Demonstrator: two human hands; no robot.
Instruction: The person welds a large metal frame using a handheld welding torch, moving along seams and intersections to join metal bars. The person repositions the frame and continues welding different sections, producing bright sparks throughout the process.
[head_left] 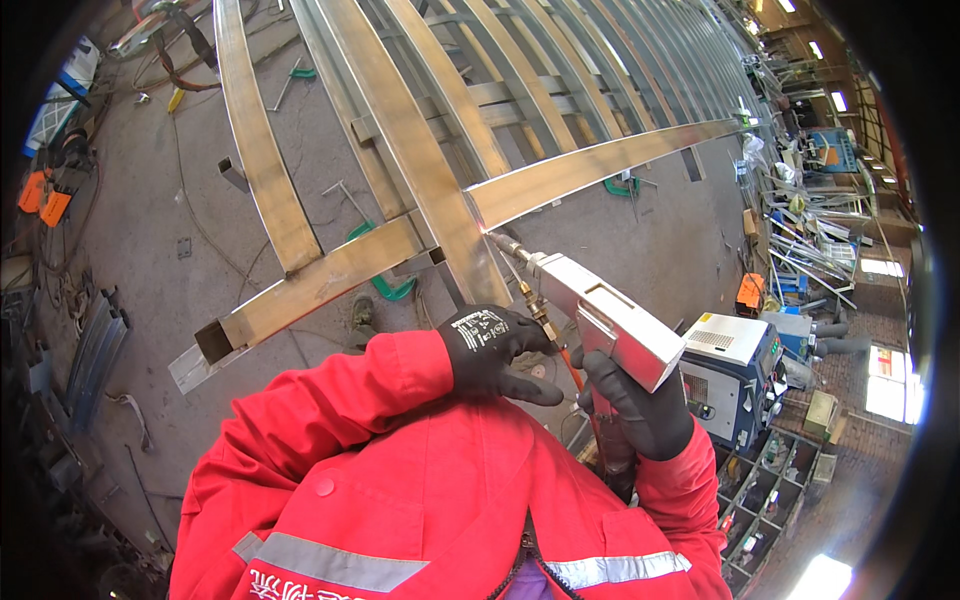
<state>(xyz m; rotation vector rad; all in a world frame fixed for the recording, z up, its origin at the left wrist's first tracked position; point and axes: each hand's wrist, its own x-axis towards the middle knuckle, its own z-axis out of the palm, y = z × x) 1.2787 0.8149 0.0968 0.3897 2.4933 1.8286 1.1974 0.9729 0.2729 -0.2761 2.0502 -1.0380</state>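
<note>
My right hand [645, 405], in a black glove, is wrapped round a handheld welding gun [610, 310] with a boxy silver body. The gun's nozzle tip touches or nearly touches the corner where a long rectangular metal tube [410, 150] meets a crosswise tube [600, 170]. Beneath the gun runs a brass fitting [538, 308] with an orange-red hose. My left hand [495, 350], gloved too, is close beside that fitting with its fingers apart; no object shows in it. Another short crosswise tube [320, 280] joins the frame to the left, its square end uncovered.
More parallel tubes [530, 75] stretch away at the top. Green clamps [395, 288] hang at the frame. A white and dark machine [730, 375] stands at right, above a compartmented rack [770, 490]. Metal offcuts [830, 250] lie piled far right. Cables cross the grey floor [190, 350].
</note>
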